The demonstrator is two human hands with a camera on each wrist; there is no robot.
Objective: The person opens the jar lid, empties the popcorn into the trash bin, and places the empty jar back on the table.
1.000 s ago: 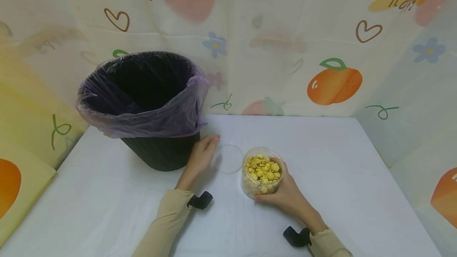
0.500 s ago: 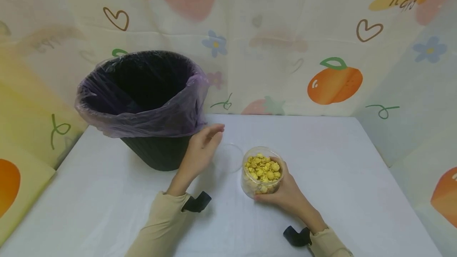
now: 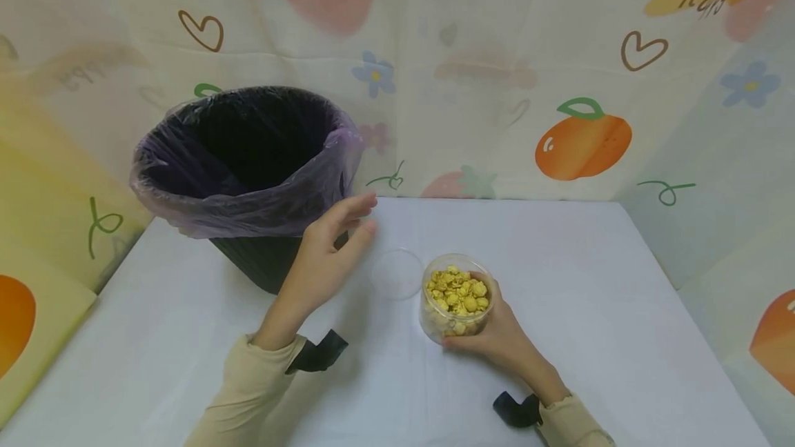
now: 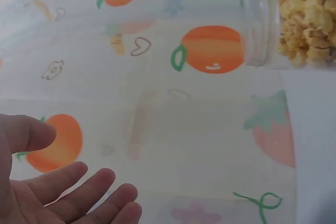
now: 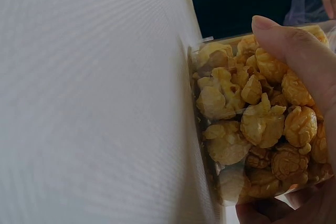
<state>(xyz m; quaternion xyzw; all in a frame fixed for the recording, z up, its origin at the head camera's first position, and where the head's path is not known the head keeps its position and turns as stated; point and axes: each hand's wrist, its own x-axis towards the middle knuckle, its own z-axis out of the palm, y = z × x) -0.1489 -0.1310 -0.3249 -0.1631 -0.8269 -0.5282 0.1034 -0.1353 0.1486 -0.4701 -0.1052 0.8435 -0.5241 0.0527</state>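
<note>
Currently, one clear jar [image 3: 456, 321] is standing upright near the middle of the desk [image 3: 577, 281], its mouth uncovered and its popcorn [image 3: 456, 292] lying below the rim. The right hand [image 3: 497, 333] is gripping the jar's wall from the right, thumb and fingers curling around it. One transparent disc, apparently the lid [image 3: 396, 274], is lying flat just beside the jar, towards the black bin [image 3: 273, 261]. The left hand [image 3: 326, 254] is hanging in front of that bin, holding nothing, its fingers resting loosely apart. One purple liner [image 3: 267, 216] is covering the bin's rim.

Caution: nothing is sealing the mouth, so a tilt or a sideways knock could be sending popcorn onto the desk. Excess squeezing could be flexing the wall and loosening the grip. The lid is blending into the white surface, so a low pass of the left hand could be nudging it.

Count: jar, one; lid, one; bin, one; liner, one; hands, two. Popcorn pieces are overlapping and preventing an exact count.
</note>
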